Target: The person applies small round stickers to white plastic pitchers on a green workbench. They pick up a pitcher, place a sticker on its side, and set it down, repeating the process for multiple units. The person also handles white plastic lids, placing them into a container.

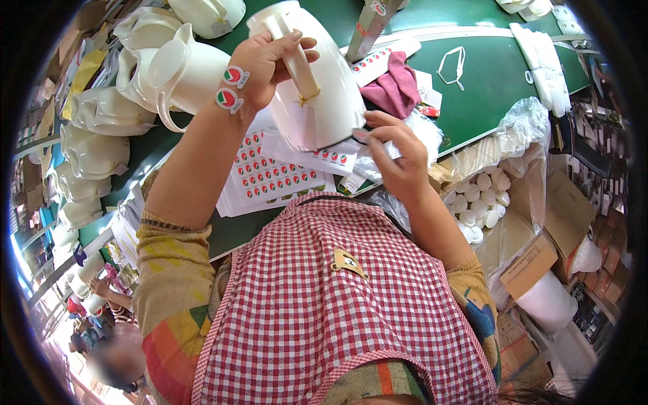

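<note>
My left hand [266, 67] is closed round the handle of a white ceramic-looking pitcher [332, 91], which hangs tilted over the table. A small yellow tie is looped at the handle's lower end. Beside the pitcher's lower right edge, my right hand [403, 154] pinches a small round sticker [362, 136] between thumb and fingertips. Two red and green stickers [229, 99] cling to my left wrist. Beneath the pitcher lie sheets of similar round stickers [280, 177] on white backing.
Several white pitchers [192, 71] crowd the table's left side. Right of the sheets are a maroon cloth [393, 86], clear plastic and a metal post [370, 27]. A plastic-lined carton [520, 192] of white rounded pieces [480, 196] stands at right. Another person [111, 331] is at lower left.
</note>
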A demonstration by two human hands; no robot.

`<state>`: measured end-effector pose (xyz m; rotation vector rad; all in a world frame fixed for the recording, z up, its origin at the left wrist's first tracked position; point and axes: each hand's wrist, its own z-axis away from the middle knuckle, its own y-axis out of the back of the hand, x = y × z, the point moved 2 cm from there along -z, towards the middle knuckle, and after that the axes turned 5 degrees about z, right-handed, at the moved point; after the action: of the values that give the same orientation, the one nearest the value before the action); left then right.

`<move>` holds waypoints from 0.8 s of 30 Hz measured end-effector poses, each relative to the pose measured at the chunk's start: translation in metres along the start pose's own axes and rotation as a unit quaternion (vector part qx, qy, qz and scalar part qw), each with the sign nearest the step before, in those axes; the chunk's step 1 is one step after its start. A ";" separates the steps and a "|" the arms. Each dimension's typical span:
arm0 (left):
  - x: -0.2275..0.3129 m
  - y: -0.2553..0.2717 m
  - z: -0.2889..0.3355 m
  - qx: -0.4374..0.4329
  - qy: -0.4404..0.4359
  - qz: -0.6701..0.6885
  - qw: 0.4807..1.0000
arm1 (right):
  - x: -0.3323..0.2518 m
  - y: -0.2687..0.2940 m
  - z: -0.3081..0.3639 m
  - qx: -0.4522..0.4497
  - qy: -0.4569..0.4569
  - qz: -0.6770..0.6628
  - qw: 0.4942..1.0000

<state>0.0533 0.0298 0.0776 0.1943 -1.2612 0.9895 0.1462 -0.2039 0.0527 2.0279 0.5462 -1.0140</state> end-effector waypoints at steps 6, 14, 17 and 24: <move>-0.046 -0.001 -0.003 0.034 0.064 0.086 0.994 | -0.038 -0.056 0.011 -0.283 0.117 -0.040 0.951; -0.087 0.011 -0.024 0.063 0.059 0.060 0.994 | 0.008 -0.013 -0.024 -0.080 0.193 0.253 0.945; -0.093 0.007 -0.026 0.075 0.058 0.056 0.994 | 0.020 -0.023 -0.027 -0.110 0.256 0.308 0.910; -0.093 0.002 -0.026 0.070 0.060 0.088 0.992 | 0.029 -0.041 -0.026 -0.139 0.297 0.330 0.885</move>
<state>0.0727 -0.0008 -0.0121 0.1317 -1.1136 1.2251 0.1488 -0.1573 0.0200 2.0138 0.2375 0.1045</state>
